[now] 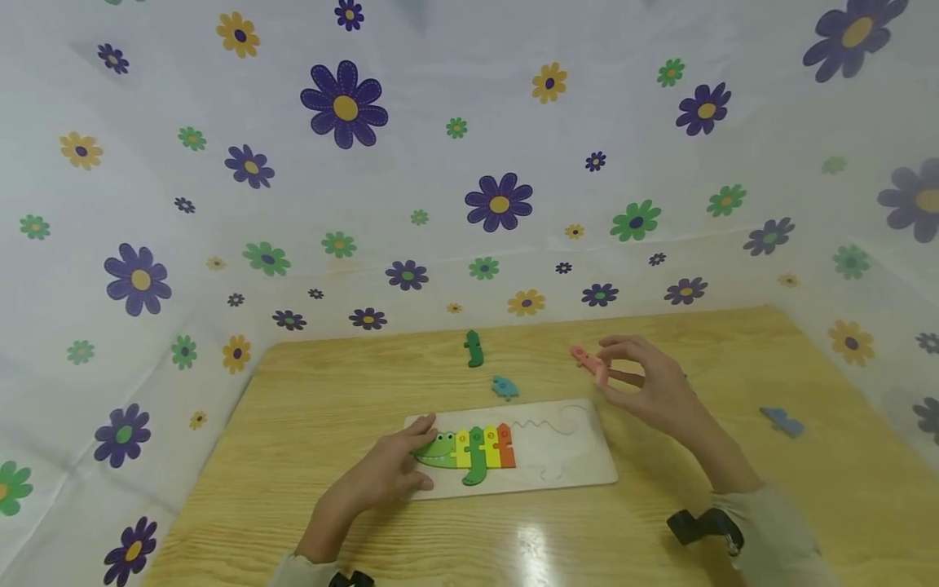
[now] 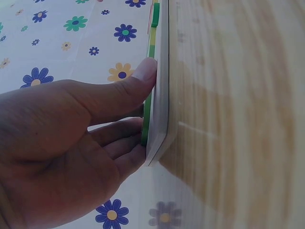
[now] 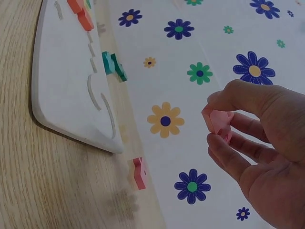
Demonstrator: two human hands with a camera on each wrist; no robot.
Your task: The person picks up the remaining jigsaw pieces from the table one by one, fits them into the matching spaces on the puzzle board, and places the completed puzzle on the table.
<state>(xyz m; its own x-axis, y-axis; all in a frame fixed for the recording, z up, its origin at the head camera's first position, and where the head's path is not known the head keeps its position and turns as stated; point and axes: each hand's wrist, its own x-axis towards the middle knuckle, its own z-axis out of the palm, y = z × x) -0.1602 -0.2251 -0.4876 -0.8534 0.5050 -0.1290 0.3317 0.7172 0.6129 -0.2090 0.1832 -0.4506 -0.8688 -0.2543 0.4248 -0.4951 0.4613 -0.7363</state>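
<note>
A pale wooden puzzle board (image 1: 565, 456) lies on the table with a crocodile partly filled in: a green head (image 1: 438, 451), then yellow, green, yellow and an orange piece (image 1: 505, 446). My left hand (image 1: 385, 465) rests on the board's left end, thumb at the near edge and fingers by the head; in the left wrist view the thumb (image 2: 147, 70) touches the board's face. Right of the board, my right hand (image 1: 653, 387) pinches a pink puzzle piece (image 3: 219, 123) between thumb and fingers, above the table. Bare recesses with wavy outlines show on the board's right part.
Another pink piece (image 3: 139, 172) lies on the table behind the held one. Beyond the board are a dark green piece (image 1: 473, 349) and a blue piece (image 1: 504, 387). A grey-blue piece (image 1: 782, 421) lies far right. Flower-printed sheeting (image 1: 411, 163) walls the table's back and sides.
</note>
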